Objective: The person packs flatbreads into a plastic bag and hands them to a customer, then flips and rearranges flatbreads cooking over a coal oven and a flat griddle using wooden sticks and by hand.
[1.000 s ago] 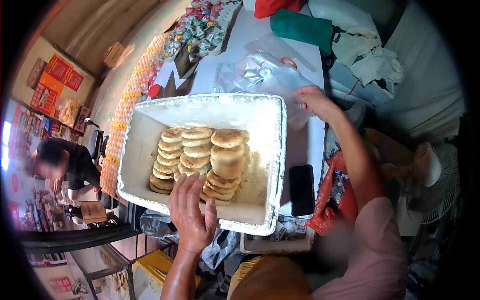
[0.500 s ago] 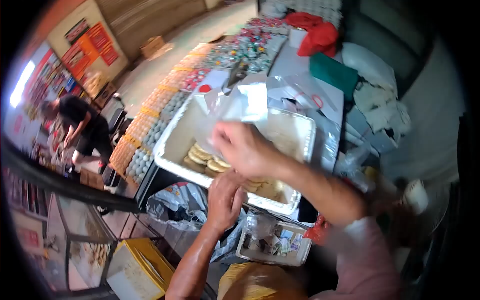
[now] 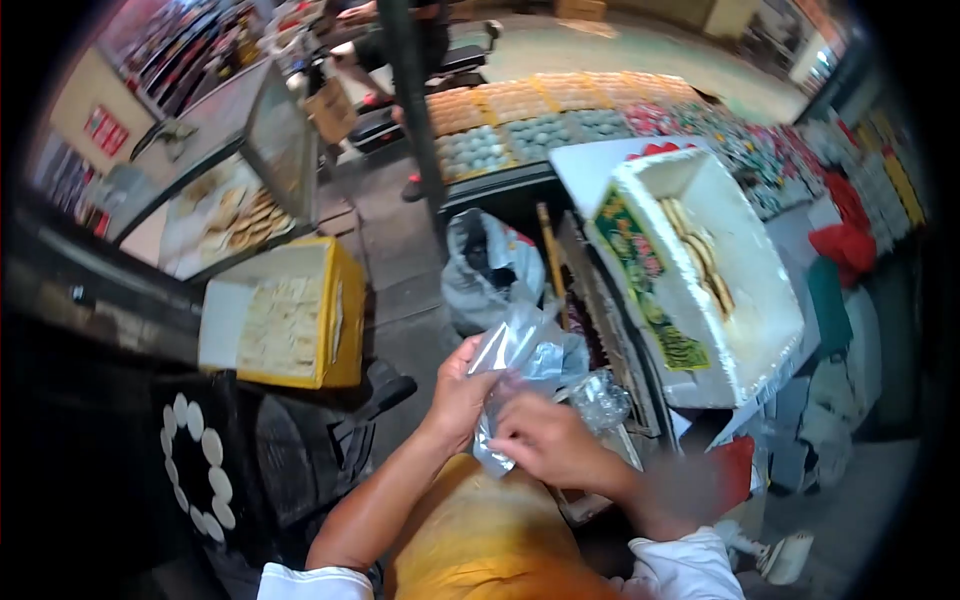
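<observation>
A clear plastic bag (image 3: 508, 350) is held in front of my body, above my yellow apron (image 3: 490, 540). My left hand (image 3: 458, 398) grips the bag's left side, thumb lying over the film. At the bag's lower right, my right hand (image 3: 545, 435) has its fingers curled against the plastic; they are slightly blurred. Whether anything is inside the bag I cannot make out. To the right stands a white foam box (image 3: 765, 300) with several flat round breads (image 3: 705, 262) along its inner left side.
A yellow-edged box (image 3: 343, 315) of pale flat pieces stands at left, below a glass case (image 3: 280, 130) with breads. A grey plastic bag (image 3: 475, 285) hangs ahead. Egg trays (image 3: 515, 105) line the back, near a dark post (image 3: 415, 110). Another person (image 3: 430, 40) is beyond.
My view has swung left, away from the foam box. Both hands have left the box and come near my body with the clear bag between them.
</observation>
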Tool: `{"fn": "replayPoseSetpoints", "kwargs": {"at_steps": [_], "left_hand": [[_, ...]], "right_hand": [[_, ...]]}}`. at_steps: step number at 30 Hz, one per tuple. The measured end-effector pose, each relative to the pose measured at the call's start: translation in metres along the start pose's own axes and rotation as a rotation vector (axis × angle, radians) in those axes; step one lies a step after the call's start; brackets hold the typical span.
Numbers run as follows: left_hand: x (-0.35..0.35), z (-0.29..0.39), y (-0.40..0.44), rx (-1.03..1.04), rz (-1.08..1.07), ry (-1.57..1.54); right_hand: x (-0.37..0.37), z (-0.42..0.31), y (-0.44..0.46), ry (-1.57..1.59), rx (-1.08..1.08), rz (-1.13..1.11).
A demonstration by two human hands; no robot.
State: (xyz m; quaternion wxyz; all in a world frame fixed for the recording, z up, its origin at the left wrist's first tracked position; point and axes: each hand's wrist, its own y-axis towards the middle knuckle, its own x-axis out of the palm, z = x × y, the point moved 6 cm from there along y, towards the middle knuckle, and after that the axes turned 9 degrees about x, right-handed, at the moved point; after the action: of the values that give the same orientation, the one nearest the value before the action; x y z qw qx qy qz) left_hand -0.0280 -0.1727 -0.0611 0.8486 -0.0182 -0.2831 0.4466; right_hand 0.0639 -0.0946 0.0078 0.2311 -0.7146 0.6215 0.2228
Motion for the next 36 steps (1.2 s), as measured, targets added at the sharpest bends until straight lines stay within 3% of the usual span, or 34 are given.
{"fn": "replayPoseSetpoints", "kwargs": {"at_steps": [2, 4, 5, 6, 8, 9, 12, 13, 14, 16, 17, 18, 22, 24, 26, 27, 28, 30, 32, 34, 36], "left_hand": [[-0.039, 0.016, -0.025, 0.077, 0.105, -0.059], [-0.068, 0.032, -0.065, 0.21, 0.007, -0.006], [-0.085, 0.028, -0.081, 0.258, -0.023, 0.038], [-0.1, 0.024, -0.095, 0.417, -0.043, 0.076], [-0.126, 0.019, -0.13, 0.276, -0.072, 0.039], [-0.138, 0.021, -0.143, 0.333, -0.098, 0.079], [-0.171, 0.023, -0.181, 0.386, -0.084, 0.026], [-0.178, 0.016, -0.193, 0.302, -0.033, -0.318], [-0.187, 0.016, -0.203, 0.311, -0.034, -0.323], [-0.226, 0.014, -0.222, 0.338, 0.161, -0.283], [-0.247, 0.001, -0.231, 0.154, 0.346, -0.27], [-0.258, 0.009, -0.24, 0.161, 0.345, -0.277], [-0.318, 0.04, -0.271, 0.472, 0.592, 0.031], [-0.34, 0.051, -0.286, 0.668, 0.755, 0.209], [-0.268, 0.153, -0.324, 0.997, 0.533, 1.221], [-0.241, 0.167, -0.324, 0.986, 0.372, 1.468], [-0.237, 0.162, -0.314, 0.969, 0.264, 1.336], [-0.238, 0.132, -0.291, 0.662, 0.175, 1.102], [-0.264, 0.081, -0.273, 0.791, 0.175, 1.114], [-0.265, 0.082, -0.271, 0.902, 0.165, 1.123], [-0.273, 0.082, -0.264, 0.719, 0.148, 0.649]], "right_hand": [[-0.012, 0.004, -0.005, 0.159, 0.246, 0.366], [0.005, 0.015, 0.004, 0.266, 0.337, 0.509], [0.051, 0.041, 0.011, 0.737, 0.448, 0.286], [0.084, 0.037, 0.017, 0.942, 0.525, -0.015], [0.133, 0.009, 0.022, 1.186, 0.544, -0.067], [0.142, -0.015, 0.032, 1.245, 0.459, -0.041], [0.164, -0.041, 0.051, 1.24, 0.481, 0.096], [0.17, -0.057, 0.06, 1.246, 0.495, 0.205], [0.179, -0.062, 0.063, 1.237, 0.49, 0.201], [0.188, -0.068, 0.07, 1.02, 0.376, 0.274], [0.191, -0.075, 0.071, 1.011, 0.37, 0.271], [0.196, -0.083, 0.072, 0.925, 0.38, 0.236], [0.217, -0.114, 0.076, 0.752, 0.348, 0.152], [0.22, -0.146, 0.081, 0.528, 0.123, 0.154], [0.229, -0.158, 0.083, 0.441, 0.08, 0.079], [0.237, -0.165, 0.084, 0.446, 0.041, 0.031], [0.244, -0.178, 0.087, 0.452, -0.003, -0.017], [0.246, -0.189, 0.085, 0.582, 0.09, -0.031], [0.243, -0.19, 0.086, 0.546, 0.1, -0.051], [0.243, -0.193, 0.086, 0.648, 0.132, -0.052], [0.25, -0.184, 0.091, 0.828, 0.221, -0.109]]}}
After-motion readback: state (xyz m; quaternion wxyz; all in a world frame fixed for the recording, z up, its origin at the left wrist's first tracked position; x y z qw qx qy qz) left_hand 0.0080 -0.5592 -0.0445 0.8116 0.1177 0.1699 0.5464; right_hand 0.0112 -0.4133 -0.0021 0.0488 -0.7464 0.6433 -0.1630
